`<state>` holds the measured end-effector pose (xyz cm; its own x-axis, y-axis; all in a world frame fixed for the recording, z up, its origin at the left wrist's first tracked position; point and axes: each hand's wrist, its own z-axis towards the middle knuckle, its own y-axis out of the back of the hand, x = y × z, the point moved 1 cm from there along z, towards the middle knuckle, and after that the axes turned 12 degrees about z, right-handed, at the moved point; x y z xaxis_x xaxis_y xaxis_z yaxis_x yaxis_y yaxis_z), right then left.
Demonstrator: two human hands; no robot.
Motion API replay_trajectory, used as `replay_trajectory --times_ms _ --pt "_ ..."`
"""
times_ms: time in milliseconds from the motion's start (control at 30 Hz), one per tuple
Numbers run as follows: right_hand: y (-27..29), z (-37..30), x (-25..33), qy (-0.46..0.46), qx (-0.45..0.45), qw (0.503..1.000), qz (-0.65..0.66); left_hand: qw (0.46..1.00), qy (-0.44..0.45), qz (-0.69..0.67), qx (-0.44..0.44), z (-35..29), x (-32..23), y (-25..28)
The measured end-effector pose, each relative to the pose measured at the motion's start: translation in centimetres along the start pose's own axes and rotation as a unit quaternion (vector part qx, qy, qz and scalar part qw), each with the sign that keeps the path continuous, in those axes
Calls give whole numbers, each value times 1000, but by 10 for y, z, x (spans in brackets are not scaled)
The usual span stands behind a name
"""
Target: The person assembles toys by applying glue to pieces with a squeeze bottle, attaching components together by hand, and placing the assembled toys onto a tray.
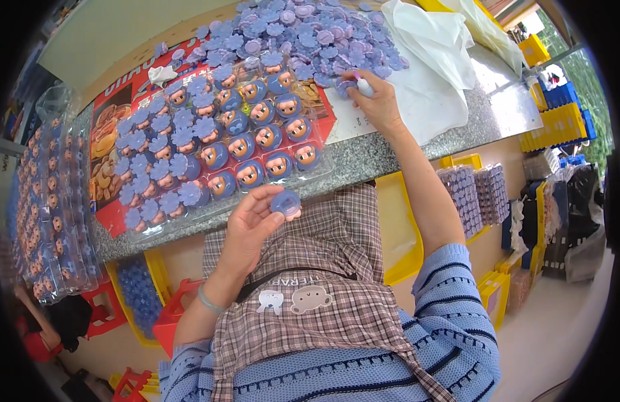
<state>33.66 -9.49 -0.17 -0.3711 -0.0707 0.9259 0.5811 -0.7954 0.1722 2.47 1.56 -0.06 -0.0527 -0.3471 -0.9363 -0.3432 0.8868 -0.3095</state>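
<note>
My left hand (251, 224) pinches a small doll head (286, 202) at the counter's front edge, its translucent blue back turned up. Farther right, over the edge of the flower pile, my right hand (377, 104) grips a small white bottle (365, 87) with a pinkish tip. Its fingers are beside a purple-blue flower piece (345, 87); whether they touch it is hidden. Between my hands and the far left lies a clear plastic tray (323, 167) of doll heads in blue hoods. Heads on its left side carry blue flowers; several on its right show bare faces.
A heap of blue and lilac flower pieces (290, 30) covers the back of the counter. White plastic sheeting (430, 80) lies right of it. Filled trays (55, 208) stand at the left edge. Yellow crates (397, 228) sit below the counter, and another person's arm (38, 315) shows lower left.
</note>
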Motion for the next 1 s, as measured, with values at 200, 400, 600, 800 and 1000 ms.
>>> replay_trajectory --times_ms 200,400,600,800,1000 --pt "20 -3 -3 -109 37 984 133 1000 -4 2 8 -2 0 -3" --pt "20 -21 14 -127 72 910 389 1000 -7 -8 12 -1 -1 -1" --pt "12 -52 38 -158 87 882 436 997 -10 -69 42 -3 1 -1" --pt "-9 -90 70 -207 98 903 363 996 15 -78 30 -10 -9 -9" --pt "-47 -137 102 -236 158 909 306 998 -36 -38 44 -3 -5 -11"
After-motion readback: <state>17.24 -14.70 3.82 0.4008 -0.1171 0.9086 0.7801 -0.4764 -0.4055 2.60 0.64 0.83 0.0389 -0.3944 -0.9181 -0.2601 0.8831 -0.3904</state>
